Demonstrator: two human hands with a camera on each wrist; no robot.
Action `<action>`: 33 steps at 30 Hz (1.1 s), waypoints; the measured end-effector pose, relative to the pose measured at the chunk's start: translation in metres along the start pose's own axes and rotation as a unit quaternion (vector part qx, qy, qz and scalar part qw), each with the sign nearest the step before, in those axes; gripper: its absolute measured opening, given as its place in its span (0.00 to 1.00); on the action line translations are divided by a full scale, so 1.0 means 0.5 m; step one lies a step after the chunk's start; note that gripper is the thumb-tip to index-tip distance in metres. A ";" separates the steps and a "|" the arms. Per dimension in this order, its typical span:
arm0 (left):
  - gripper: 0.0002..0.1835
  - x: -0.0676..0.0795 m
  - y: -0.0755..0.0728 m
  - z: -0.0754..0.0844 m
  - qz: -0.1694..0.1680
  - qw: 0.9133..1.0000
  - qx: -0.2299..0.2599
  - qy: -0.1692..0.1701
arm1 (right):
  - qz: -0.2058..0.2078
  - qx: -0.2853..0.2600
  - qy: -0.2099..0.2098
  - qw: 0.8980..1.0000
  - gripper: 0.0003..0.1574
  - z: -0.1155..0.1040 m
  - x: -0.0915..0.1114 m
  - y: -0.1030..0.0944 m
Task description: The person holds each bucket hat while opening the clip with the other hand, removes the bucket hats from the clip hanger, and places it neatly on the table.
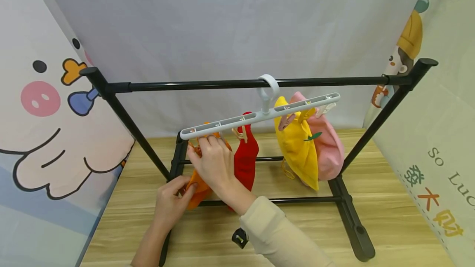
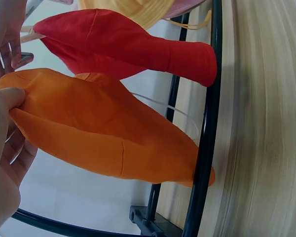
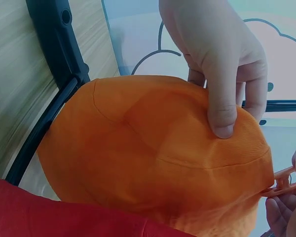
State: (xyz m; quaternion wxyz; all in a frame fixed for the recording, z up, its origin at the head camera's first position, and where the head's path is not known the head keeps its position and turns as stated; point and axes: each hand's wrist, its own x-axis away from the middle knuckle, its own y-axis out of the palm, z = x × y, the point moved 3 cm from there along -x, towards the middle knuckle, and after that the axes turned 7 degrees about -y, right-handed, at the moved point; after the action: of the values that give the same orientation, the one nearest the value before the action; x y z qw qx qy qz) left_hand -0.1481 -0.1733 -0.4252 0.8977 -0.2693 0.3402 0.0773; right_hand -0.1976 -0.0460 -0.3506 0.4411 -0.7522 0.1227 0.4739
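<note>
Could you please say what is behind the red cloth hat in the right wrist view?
A rounded orange cloth hat and a black bar; the orange hat's lower-left part is covered, unseen.

from the head, the rack (image 1: 208,85) is viewed forward and downward, farther off. the orange hat (image 2: 103,133) and red hat (image 2: 128,47) are shared by both wrist views, close and sideways: the table (image 2: 266,118) is shown right in the left one, left in the other.
</note>
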 end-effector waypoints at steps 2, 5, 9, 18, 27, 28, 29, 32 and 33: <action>0.11 0.001 0.001 -0.003 0.002 1.000 -0.006 -0.002 | 0.001 0.001 0.002 1.000 0.10 0.000 0.000 0.000; 0.11 0.005 0.003 -0.008 0.005 1.000 -0.012 -0.003 | 0.000 -0.003 0.006 1.000 0.11 0.000 0.001 0.000; 0.11 0.009 0.005 -0.017 0.004 1.000 -0.019 -0.008 | -0.002 -0.005 0.008 1.000 0.11 0.000 0.002 -0.001; 0.09 0.007 0.002 -0.024 0.004 0.999 -0.043 -0.017 | 0.004 -0.005 -0.001 1.000 0.09 0.002 0.002 -0.002; 0.08 -0.008 -0.006 -0.029 0.011 0.998 -0.060 -0.010 | -0.016 -0.005 0.006 1.000 0.11 0.001 0.007 -0.001; 0.08 -0.011 -0.007 -0.030 0.011 0.998 -0.063 -0.009 | -0.019 -0.005 0.006 1.000 0.11 0.001 0.008 -0.001; 0.08 -0.014 -0.009 -0.031 0.010 0.998 -0.063 -0.008 | -0.022 -0.003 0.007 1.000 0.11 0.001 0.008 -0.002; 0.09 -0.025 -0.014 -0.031 0.010 0.998 -0.068 -0.004 | -0.027 -0.002 0.006 1.000 0.12 0.000 0.008 -0.002; 0.09 -0.029 -0.016 -0.031 0.010 0.997 -0.071 -0.001 | -0.028 -0.001 0.006 1.000 0.12 -0.001 0.008 -0.003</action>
State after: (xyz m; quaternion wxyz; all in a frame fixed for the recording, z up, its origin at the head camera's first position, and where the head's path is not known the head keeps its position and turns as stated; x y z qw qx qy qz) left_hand -0.1654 -0.1876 -0.4220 0.8761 -0.3285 0.3352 0.1105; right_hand -0.1946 -0.0445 -0.3529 0.4527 -0.7586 0.1034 0.4570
